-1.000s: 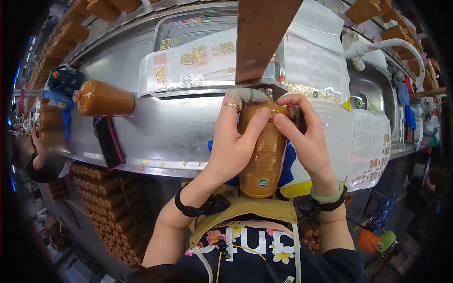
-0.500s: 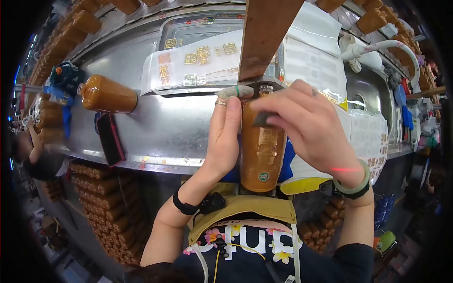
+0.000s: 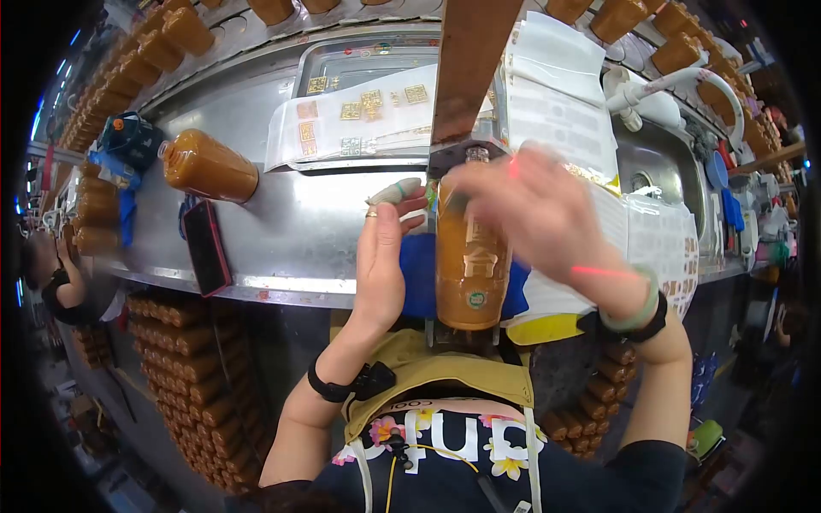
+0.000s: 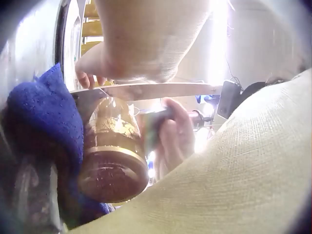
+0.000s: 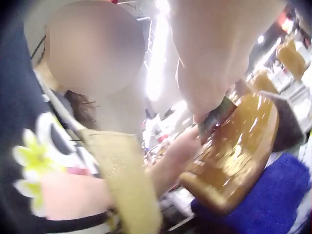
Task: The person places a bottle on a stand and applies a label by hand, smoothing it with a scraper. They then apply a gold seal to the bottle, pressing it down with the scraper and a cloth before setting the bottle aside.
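Note:
A glossy brown bottle point(image 3: 469, 278) with raised gold characters and a small green round label lies on its side before the person, neck pointing away. Over its upper part, the blurred right hand point(image 3: 547, 218) pinches a dark, flat scraper point(image 5: 218, 117), whose edge is right at the bottle's surface in the right wrist view. To the left of the bottle is the left hand point(image 3: 380, 265), fingers loosely extended and holding nothing, with a pale cover on one finger. A blue cloth point(image 4: 46, 117) lies under and beside the bottle.
An upright brown post point(image 3: 470, 68) stands beyond the bottle's neck. Sheets of gold decals point(image 3: 351, 111) lie on a metal tray behind. Left on the steel counter are another brown bottle point(image 3: 209, 167) and a phone point(image 3: 207, 248). A sink point(image 3: 658, 167) is at right.
Both hands were on the bottle's shoulder. The left hand has since drawn back to the left, off the bottle, while the right hand has come over its top with the scraper.

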A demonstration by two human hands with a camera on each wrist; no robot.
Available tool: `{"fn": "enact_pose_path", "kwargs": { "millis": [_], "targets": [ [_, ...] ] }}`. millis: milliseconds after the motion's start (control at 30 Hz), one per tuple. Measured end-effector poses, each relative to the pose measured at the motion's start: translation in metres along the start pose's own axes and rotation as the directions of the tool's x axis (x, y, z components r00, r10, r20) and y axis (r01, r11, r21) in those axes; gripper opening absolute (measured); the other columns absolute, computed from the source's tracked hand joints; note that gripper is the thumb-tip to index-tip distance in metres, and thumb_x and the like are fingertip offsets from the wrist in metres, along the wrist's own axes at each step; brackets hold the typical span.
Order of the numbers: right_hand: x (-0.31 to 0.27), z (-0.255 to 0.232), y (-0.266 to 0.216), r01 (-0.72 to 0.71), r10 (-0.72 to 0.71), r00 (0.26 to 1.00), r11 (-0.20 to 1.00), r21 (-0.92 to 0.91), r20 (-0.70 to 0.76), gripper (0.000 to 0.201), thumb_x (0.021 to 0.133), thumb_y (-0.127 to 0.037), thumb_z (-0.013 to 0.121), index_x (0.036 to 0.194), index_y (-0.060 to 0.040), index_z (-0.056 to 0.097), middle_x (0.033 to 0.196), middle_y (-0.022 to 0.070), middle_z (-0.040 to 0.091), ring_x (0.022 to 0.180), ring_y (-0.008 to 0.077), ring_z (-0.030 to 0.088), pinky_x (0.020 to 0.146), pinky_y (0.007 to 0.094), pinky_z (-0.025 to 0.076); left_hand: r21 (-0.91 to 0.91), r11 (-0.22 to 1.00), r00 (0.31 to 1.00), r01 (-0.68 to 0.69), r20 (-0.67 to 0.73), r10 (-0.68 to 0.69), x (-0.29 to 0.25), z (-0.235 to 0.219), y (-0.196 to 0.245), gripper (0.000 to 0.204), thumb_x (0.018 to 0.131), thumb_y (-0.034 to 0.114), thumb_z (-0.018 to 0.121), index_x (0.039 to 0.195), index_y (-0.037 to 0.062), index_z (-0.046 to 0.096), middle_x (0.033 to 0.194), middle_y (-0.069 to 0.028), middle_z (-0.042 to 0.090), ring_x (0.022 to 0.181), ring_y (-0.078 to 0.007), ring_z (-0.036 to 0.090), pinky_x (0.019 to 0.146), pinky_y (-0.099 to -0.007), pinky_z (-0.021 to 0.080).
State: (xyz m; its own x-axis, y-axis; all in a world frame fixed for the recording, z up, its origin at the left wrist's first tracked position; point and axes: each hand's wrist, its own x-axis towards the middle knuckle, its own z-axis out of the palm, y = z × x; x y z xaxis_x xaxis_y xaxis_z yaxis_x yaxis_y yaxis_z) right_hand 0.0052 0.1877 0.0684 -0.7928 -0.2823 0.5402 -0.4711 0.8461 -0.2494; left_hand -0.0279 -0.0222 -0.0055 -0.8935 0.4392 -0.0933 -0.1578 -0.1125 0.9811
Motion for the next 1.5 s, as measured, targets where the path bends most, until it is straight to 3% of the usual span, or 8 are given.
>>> {"fn": "enact_pose_path", "kwargs": {
  "millis": [467,733,867,1033,1133,1200,1233,1500],
  "targets": [
    [-0.017,-0.022,0.004,-0.085,0.07,0.967,0.995,-0.051,-0.245,0.024,0.076,-0.003,0.075,0.101,-0.0071,0.074,0.093,0.0051,0.074,0.084,0.0253,0.066,0.078,0.0364,0.051,-0.273,0.945,0.968,0.179,0.223,-0.119,0.008,0.029,0.009,0.062,0.109,0.014,0.053,0.164,0.0053,0.025,0.154,-0.014,0.047,0.14,-0.019,0.047,0.118,-0.0339,0.038],
    [-0.039,-0.004,-0.06,0.155,-0.173,0.956,0.984,0.092,0.236,0.022,0.08,-0.016,0.074,0.102,-0.016,0.072,0.085,-0.0007,0.064,0.079,0.0195,0.059,0.072,0.0345,0.051,-0.248,0.965,0.983,0.085,0.178,-0.041,-0.021,0.001,-0.003,0.071,0.115,0.046,0.029,0.164,-0.0039,0.017,0.167,-0.0227,0.03,0.152,-0.0325,0.036,0.126,-0.0434,0.027],
    [-0.012,0.001,-0.002,-0.002,-0.015,0.985,0.995,-0.096,-0.175,0.022,0.079,-0.009,0.075,0.1,-0.0136,0.072,0.089,0.0022,0.071,0.079,0.024,0.062,0.071,0.0371,0.048,-0.118,0.992,0.987,0.043,0.157,-0.024,-0.035,0.007,0.005,0.075,0.114,0.051,0.025,0.162,-0.0061,0.022,0.163,-0.0239,0.035,0.152,-0.0315,0.036,0.126,-0.0433,0.027],
    [-0.056,0.002,-0.042,0.281,-0.28,0.96,0.958,0.056,-0.018,0.021,0.077,-0.014,0.073,0.097,-0.0176,0.077,0.1,-0.0027,0.074,0.08,0.0165,0.065,0.077,0.0313,0.054,-0.005,1.0,0.981,-0.029,0.194,0.029,-0.048,-0.01,-0.007,0.087,0.109,0.065,0.027,0.164,-0.0021,0.021,0.164,-0.0219,0.037,0.152,-0.0288,0.036,0.125,-0.0439,0.027],
    [-0.06,0.006,-0.046,-0.004,0.072,0.977,0.945,0.326,-0.198,0.028,0.09,-0.002,0.075,0.116,-0.0089,0.069,0.104,0.0049,0.073,0.086,0.018,0.068,0.078,0.0324,0.058,0.024,0.998,0.97,-0.054,0.239,0.047,-0.053,-0.012,-0.016,0.09,0.108,0.066,0.029,0.164,-0.0038,0.019,0.163,-0.0234,0.038,0.15,-0.0308,0.039,0.125,-0.0447,0.028],
    [-0.053,0.003,-0.038,-0.47,0.624,0.766,0.708,0.527,-0.153,0.037,0.095,0.002,0.072,0.129,-0.0041,0.058,0.103,0.0061,0.071,0.089,0.0137,0.067,0.079,0.0303,0.057,0.173,0.943,0.943,-0.284,0.231,0.241,-0.054,-0.003,-0.015,0.09,0.109,0.062,0.034,0.161,-0.0106,0.023,0.158,-0.0279,0.044,0.148,-0.034,0.044,0.122,-0.0451,0.032],
    [-0.049,0.012,-0.039,-0.366,0.773,0.627,0.401,0.84,-0.095,0.035,0.094,-0.002,0.071,0.126,-0.0052,0.06,0.102,0.0102,0.068,0.09,0.0189,0.07,0.077,0.0343,0.056,0.209,0.925,0.937,-0.318,0.218,0.273,-0.055,0.001,-0.013,0.088,0.107,0.058,0.046,0.161,-0.0091,0.025,0.158,-0.0294,0.043,0.147,-0.0381,0.044,0.121,-0.0462,0.034],
    [-0.09,0.019,-0.014,-0.632,0.726,0.642,0.684,0.366,-0.248,0.028,0.092,0.001,0.069,0.119,-0.004,0.065,0.104,0.0109,0.068,0.085,0.0203,0.067,0.078,0.0313,0.053,0.645,0.523,0.829,-0.557,0.469,0.305,-0.045,0.001,0.006,0.085,0.087,0.051,0.076,0.16,0.0181,0.045,0.163,-0.0309,0.027,0.143,-0.0513,0.037,0.119,-0.0541,0.033]
  ]
}}
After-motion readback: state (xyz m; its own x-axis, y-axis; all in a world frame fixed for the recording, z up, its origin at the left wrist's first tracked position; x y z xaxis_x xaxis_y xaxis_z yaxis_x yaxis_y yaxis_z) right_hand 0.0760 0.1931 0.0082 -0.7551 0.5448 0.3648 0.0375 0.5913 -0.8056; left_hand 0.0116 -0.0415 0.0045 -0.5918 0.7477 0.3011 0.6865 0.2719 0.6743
